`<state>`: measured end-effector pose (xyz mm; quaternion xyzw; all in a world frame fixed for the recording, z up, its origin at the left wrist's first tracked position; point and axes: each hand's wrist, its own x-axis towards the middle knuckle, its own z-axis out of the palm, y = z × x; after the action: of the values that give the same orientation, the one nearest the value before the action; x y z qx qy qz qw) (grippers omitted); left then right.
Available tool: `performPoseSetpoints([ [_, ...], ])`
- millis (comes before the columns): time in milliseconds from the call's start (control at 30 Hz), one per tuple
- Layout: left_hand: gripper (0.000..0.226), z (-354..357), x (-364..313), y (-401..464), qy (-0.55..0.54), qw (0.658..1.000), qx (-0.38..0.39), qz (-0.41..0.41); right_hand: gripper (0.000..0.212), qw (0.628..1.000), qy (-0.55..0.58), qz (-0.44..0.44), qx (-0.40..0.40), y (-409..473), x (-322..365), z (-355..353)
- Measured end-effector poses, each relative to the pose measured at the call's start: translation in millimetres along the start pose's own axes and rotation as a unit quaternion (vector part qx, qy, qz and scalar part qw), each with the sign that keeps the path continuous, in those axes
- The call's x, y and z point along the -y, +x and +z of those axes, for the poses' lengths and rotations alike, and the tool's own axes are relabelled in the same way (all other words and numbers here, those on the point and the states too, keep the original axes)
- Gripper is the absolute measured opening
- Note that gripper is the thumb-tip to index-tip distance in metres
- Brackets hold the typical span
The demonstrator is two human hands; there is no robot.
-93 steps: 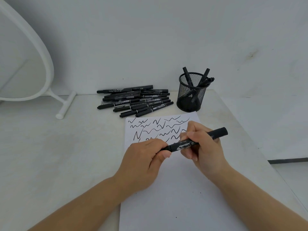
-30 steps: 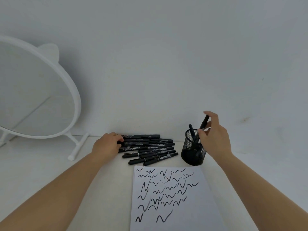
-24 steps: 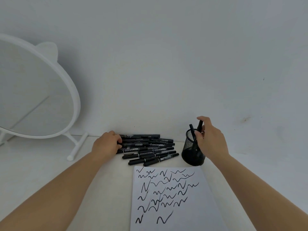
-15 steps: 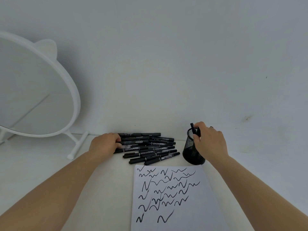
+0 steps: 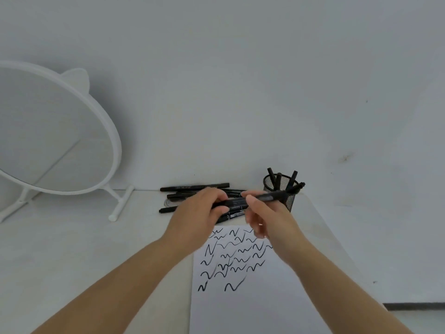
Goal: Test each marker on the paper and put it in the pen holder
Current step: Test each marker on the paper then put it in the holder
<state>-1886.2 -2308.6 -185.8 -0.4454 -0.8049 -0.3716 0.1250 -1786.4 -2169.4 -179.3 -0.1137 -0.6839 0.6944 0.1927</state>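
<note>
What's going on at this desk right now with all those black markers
A person is testing markers one at a time. Both hands hold one black marker level above the desk: the left hand grips one end, the right hand pinches the other. It is not yet on the paper, which already carries many black squiggles. A pile of markers lies behind the hands, and several markers stand in the mesh pen holder. A white mirror stands at the left.

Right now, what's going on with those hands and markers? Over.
Both hands, left hand and right hand, grip one marker above the paper. Pen holder behind, unobstructed.
</note>
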Motion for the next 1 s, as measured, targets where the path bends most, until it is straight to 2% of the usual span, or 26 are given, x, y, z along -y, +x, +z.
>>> performPoseSetpoints([
  [67,0.013,2.5,-14.7,-14.1,-0.012,0.998,0.006,0.063,0.015,0.991,0.129,0.02,-0.028,-17.3,-6.5,2.3],
  [133,0.014,5.1,-21.6,-27.0,-0.017,0.996,0.012,0.087,0.027,0.974,0.208,0.07,-0.051,-30.6,-14.3,1.5],
  [233,0.019,8.3,-28.5,-42.5,0.014,0.996,0.02,0.09,0.036,0.96,0.223,0.157,-0.066,-42.8,-19.7,-2.4],
  [367,0.038,16.6,-42.3,-55.1,0.183,0.974,0.034,0.132,0.028,0.95,0.205,0.213,-0.103,-46.9,-20.6,-10.5],
  [467,0.03,23.2,-49.2,-58.8,0.153,0.983,0.07,0.073,0.025,0.956,0.179,0.205,-0.108,-47.8,-16.5,-16.8],
  [567,0.021,25.6,-51.8,-62.0,0.045,0.991,0.122,-0.003,0.029,0.966,0.142,0.191,-0.103,-47.5,-13.4,-19.2],
  [667,0.028,21.8,-56.5,-66.2,-0.085,0.982,0.147,-0.081,0.03,0.971,0.108,0.185,-0.101,-47.5,-10.7,-20.4],
  [800,0.034,22.4,-59.7,-65.1,-0.208,0.938,0.217,-0.17,0.031,0.976,0.09,0.175,-0.09,-46.6,-13.5,-22.4],
  [867,0.034,17.7,-50.2,-67.4,-0.302,0.886,0.261,-0.235,0.033,0.966,0.146,0.161,-0.138,-41.3,-11.0,-42.6],
  [933,0.034,8.6,-31.8,-73.0,-0.358,0.844,0.26,-0.303,0.029,0.951,0.179,0.134,-0.214,-36.0,-6.3,-78.0],
  [967,0.035,4.7,-21.5,-74.6,-0.359,0.842,0.239,-0.325,0.027,0.949,0.155,0.121,-0.248,-34.6,-6.4,-93.5],
  [1000,0.035,3.4,-12.2,-75.7,-0.34,0.854,0.212,-0.331,0.027,0.95,0.114,0.111,-0.271,-34.7,-9.5,-103.9],
])
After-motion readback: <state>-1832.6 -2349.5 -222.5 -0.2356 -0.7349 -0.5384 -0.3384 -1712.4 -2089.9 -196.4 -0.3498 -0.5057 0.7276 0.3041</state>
